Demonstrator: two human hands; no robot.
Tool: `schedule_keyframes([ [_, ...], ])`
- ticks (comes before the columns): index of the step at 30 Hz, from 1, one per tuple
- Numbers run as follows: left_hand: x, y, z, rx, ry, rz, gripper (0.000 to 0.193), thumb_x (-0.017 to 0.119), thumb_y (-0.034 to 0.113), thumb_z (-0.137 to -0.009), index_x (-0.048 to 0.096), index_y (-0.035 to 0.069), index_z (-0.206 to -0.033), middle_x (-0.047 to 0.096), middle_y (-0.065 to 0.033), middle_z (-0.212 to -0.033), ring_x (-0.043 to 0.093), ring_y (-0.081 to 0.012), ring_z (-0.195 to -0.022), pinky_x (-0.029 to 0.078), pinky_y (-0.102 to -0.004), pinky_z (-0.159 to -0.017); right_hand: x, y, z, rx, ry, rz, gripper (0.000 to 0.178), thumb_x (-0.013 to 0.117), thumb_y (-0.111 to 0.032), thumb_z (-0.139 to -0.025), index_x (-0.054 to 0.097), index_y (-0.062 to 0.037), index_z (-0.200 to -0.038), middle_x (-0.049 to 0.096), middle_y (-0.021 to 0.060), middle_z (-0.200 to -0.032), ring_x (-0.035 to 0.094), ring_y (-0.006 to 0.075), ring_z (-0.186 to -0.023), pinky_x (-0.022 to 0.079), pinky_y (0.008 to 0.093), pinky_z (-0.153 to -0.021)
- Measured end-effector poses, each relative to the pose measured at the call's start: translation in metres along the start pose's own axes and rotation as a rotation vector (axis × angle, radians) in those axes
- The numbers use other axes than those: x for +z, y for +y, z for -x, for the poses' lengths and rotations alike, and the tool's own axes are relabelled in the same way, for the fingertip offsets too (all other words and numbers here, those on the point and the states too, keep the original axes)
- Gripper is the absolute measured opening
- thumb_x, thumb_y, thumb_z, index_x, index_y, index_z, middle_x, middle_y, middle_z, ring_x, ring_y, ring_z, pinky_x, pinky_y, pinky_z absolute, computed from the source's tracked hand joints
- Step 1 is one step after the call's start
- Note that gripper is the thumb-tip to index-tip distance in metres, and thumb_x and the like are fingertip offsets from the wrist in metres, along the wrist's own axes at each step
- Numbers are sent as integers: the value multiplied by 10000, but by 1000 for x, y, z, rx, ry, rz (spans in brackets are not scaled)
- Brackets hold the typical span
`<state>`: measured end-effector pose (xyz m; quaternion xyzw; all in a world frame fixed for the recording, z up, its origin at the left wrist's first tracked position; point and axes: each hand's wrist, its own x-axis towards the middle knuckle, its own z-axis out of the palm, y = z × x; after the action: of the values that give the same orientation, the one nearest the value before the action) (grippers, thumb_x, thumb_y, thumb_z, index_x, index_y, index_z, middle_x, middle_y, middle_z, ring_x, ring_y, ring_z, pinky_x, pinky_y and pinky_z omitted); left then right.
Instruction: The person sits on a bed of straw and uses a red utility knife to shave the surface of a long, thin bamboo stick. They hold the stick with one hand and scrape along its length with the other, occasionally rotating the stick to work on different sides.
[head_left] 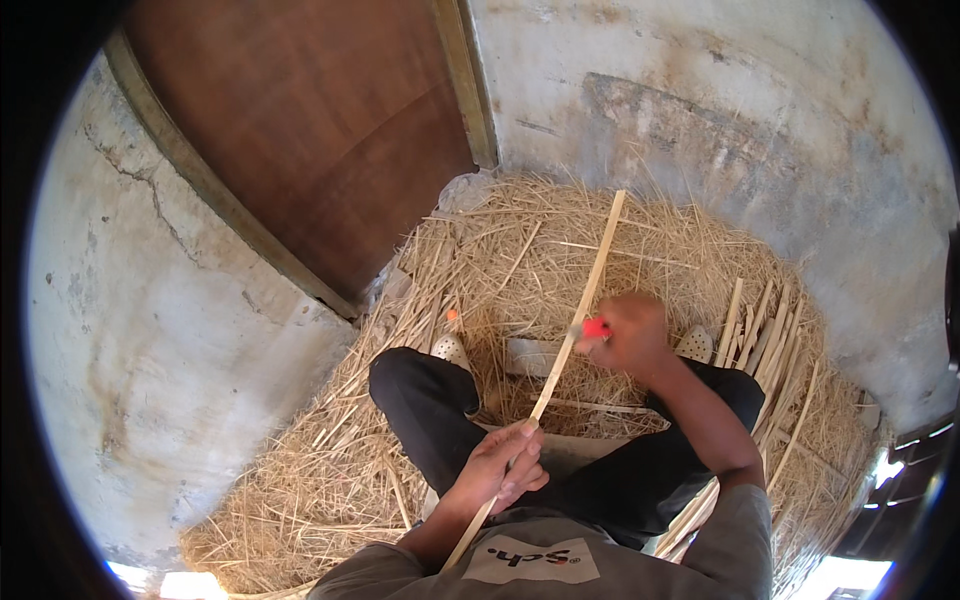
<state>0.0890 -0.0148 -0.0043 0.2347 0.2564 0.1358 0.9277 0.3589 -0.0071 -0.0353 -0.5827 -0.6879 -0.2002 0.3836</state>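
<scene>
A long, pale wooden strip [600,255], bamboo-like in look, slants from beside my waist up toward the far wall. Around its lower part my left hand [500,466] is closed, fingers wrapped, in front of my lap. Higher up, my right hand [640,332] grips a small red-handled tool [596,328]. Its greyish head lies against the strip; blur hides its exact kind. The strip's lower end runs down past my left forearm.
Shavings [300,510] cover the floor thickly. At the right lies a bundle of split strips [770,335]. Between my light perforated shoes sits a flat grey block [530,356]. A brown door [310,110] and stained walls [740,150] enclose the spot. Something small and orange [452,314] lies near my left shoe.
</scene>
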Motion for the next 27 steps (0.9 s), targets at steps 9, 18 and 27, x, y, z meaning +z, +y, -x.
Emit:
schedule_keyframes([
  [9,-8,-10,8,45,7,-264,313,418,286,-1027,511,62,-830,353,12,-418,258,-78,-339,278,-233,-468,-34,116,-29,743,-108,259,539,461,-572,-931,663,-96,-780,591,71,-575,575,224,-500,447,383,-493],
  [18,-2,14,-11,253,100,-691,326,393,274,-1038,523,33,-861,402,3,-433,338,-62,-372,278,-203,-388,-7,-29,5,-12,-81,-49,603,600,-657,-796,468,-121,-555,435,50,-467,484,230,-395,380,369,-413],
  [27,-2,12,-9,248,86,-681,324,376,261,-1042,518,36,-857,420,-1,-450,340,-59,-370,276,-199,-389,2,-10,0,215,-132,8,482,720,-551,-723,557,-113,-607,541,72,-516,577,248,-469,463,379,-477],
])
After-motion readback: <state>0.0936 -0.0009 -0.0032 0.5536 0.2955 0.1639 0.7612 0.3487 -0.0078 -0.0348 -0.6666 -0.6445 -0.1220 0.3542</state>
